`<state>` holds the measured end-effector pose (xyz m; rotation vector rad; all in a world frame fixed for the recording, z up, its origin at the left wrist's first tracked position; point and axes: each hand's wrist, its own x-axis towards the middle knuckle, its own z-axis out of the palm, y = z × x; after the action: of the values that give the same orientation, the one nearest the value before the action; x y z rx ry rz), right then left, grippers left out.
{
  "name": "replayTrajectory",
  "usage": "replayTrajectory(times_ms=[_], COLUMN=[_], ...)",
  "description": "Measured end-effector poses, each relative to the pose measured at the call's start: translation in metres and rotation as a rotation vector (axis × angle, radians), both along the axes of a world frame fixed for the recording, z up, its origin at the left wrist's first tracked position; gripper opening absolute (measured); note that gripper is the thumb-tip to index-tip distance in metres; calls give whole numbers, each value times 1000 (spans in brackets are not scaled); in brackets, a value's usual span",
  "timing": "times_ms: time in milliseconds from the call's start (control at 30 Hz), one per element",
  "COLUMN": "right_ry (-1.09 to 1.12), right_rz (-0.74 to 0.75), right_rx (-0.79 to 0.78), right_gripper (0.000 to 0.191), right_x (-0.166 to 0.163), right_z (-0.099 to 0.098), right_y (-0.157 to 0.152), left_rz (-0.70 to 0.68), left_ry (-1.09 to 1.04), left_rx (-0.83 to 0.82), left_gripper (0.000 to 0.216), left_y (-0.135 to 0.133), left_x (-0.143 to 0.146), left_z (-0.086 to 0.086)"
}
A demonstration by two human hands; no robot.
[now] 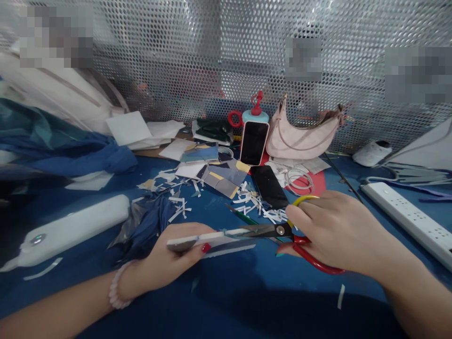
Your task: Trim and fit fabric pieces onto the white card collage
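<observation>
My left hand [176, 256] pinches a thin flat grey-white piece [197, 241], held edge-on above the blue table. My right hand [335, 233] is closed through the red and yellow handles of a pair of scissors [278, 231]. The scissor blades point left and lie along the top edge of the piece. A narrow white strip [233, 249] hangs off just below the blades. A bead bracelet [115, 289] sits on my left wrist.
White paper offcuts [254, 205] and fabric swatches [219, 176] litter the blue table [229, 301]. Two phones [253, 142] [270, 187], a pink bag [303, 136], a white power strip [406, 216], a white device [70, 230] and blue cloth [63, 150] surround me. A perforated metal screen [212, 47] stands behind.
</observation>
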<state>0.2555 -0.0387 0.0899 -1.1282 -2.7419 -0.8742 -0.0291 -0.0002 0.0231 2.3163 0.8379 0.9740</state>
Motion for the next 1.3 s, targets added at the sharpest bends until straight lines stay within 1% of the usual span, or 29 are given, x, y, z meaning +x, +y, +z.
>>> replayTrajectory(times_ms=[233,467,600,767,867,1000,1100,1200,1300], right_ry=[-7,-12,-8,-59,-103,-119,-131,-130,-103], right_rz=[-11,0,16,0,-36,-40,-49,-25,5], right_rx=[-2,11,12,-1,-40,-46,-54,-64,-26], right_gripper=[47,41,43,47,43,40,38,36,34], right_x=[-4,-6,-4,-7,-11,-17,-18,-15,-12], right_z=[1,1,1,3,6,10,11,10,7], right_y=[-2,0,2,1,-1,-2,-1,0,2], left_rz=[-60,-44,-45,-45,-56,-52,-49,-52,-32], left_ry=[-59,-54,-50,-60,-75,-93,-75,-46,-16], left_rx=[9,-128,-186,-147,-99,-67,-88,-138,-184], left_gripper=[23,23,23,24,24,23,24,24,28], left_y=[0,1,1,1,1,0,-1,0,0], left_x=[-1,-2,-3,-2,-2,-1,-2,-4,-6], left_z=[-2,-1,-2,-1,0,0,-1,-3,-5])
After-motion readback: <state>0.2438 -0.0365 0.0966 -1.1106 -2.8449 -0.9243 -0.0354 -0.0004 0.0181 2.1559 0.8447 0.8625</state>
